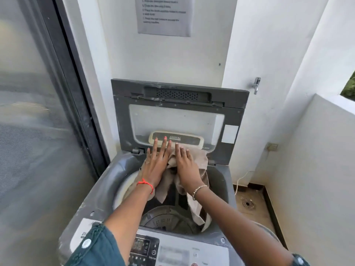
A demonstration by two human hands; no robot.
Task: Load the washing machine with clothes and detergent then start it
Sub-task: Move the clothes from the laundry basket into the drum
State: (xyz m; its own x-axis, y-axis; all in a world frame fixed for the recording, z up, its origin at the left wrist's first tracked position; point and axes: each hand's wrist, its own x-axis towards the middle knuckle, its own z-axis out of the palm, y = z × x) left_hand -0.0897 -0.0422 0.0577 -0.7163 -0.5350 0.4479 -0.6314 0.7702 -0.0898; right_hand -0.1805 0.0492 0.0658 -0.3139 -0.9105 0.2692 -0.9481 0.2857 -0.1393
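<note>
View from a head-worn camera looking down at a top-loading washing machine [99, 191] in a narrow white-walled nook. At the far left is a frosted glass door [34, 112] in a dark frame. The machine's grey lid [178, 104] stands open, tilted back against the wall, with a clear window in it and a label reading "DIGITAL". On the wall above it hangs a printed notice [164, 15], its text too blurred to read. The left hand [154, 167] reaches over the drum opening, palm down, fingers straight and slightly spread, lying flat on a beige cloth [199, 160]; a red thread bracelet [146, 184] circles that wrist and a dark green sleeve [92, 248] covers the upper arm. Just beside it, the right hand [187, 167] also lies palm down on the cloth, fingers straight and held close together; a metal chain bracelet [198, 191] sits on its wrist. The cloth is draped over the back rim of the opening, below the lid, and hangs down into the drum [165, 219], whose perforated base shows underneath. The control panel [172, 252] runs along the near edge. To the right, a metal tap [256, 85] sticks out of the wall, and a floor drain [247, 204] sits in the tiled floor
</note>
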